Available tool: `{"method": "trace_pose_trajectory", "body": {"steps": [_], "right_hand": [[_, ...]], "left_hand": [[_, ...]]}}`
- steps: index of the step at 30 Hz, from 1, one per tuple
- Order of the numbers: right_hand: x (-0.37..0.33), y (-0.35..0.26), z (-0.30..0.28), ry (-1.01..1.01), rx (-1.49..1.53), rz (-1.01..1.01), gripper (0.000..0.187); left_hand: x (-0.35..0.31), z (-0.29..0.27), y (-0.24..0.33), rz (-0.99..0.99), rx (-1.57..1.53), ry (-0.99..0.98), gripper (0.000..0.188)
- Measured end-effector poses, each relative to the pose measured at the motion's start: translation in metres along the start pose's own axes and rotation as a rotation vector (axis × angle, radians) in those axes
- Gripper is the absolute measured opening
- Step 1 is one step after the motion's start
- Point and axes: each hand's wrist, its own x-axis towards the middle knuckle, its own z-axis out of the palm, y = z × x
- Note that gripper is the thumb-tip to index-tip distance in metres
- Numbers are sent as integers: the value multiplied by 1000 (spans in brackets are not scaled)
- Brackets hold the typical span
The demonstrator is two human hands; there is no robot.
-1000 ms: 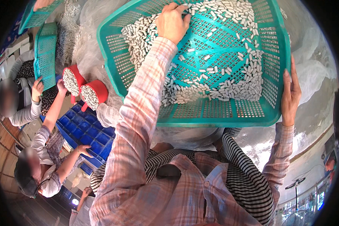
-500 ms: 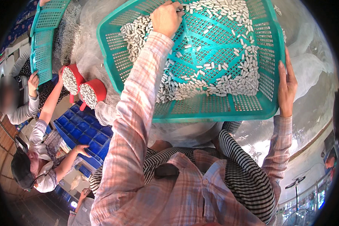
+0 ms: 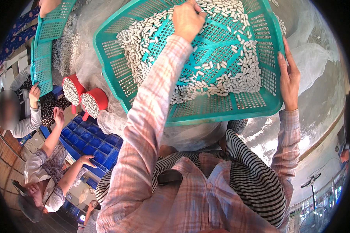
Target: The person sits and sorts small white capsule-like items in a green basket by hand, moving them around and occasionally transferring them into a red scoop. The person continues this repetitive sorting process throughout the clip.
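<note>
A large green plastic basket (image 3: 229, 110) with slotted walls is in front of me, tilted slightly. Many whitish-grey capsules (image 3: 243, 81) lie in it, thickest along the sides and near edge, sparser on the ribbed middle. My left hand (image 3: 188, 21) reaches across the basket to its far part, fingers curled in among the capsules; what they hold, if anything, is hidden. On the right, my right hand (image 3: 290, 79) grips the basket's rim, its fingers along the outside.
Two red scoops (image 3: 102, 97) full of capsules stand left of the basket, beside a blue compartment tray (image 3: 91, 141). Co-workers sit at the left, with other green baskets (image 3: 42, 58). Clear plastic sheeting (image 3: 315, 70) spreads around; a stand (image 3: 312, 182) is at far right.
My left hand has moved rightward along the basket's far side. The basket has shifted slightly left with my right hand on it. A co-worker's hand has drawn back from the red scoops.
</note>
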Motion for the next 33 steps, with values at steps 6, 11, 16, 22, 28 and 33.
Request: {"method": "trace_pose_trajectory", "body": {"steps": [6,11,16,22,28,33], "right_hand": [[-1,4,0,14,-75,-23,44],[1,-4,5,-8,10,-12,43],[4,6,-10,15,140,295,43],[-7,-98,12,-33,23,159,41],[10,-67,0,-14,-108,-74,42],[17,-67,7,-23,51,55,42]], "left_hand": [[5,30,-9,198,151,-106,11],[89,-34,85,39,-251,-353,21],[81,-39,61,501,-178,-57,46],[-75,-139,-76,105,293,-247,55],[-191,-148,-65,-54,425,-698,87],[-183,-71,19,262,-63,-731,67]]}}
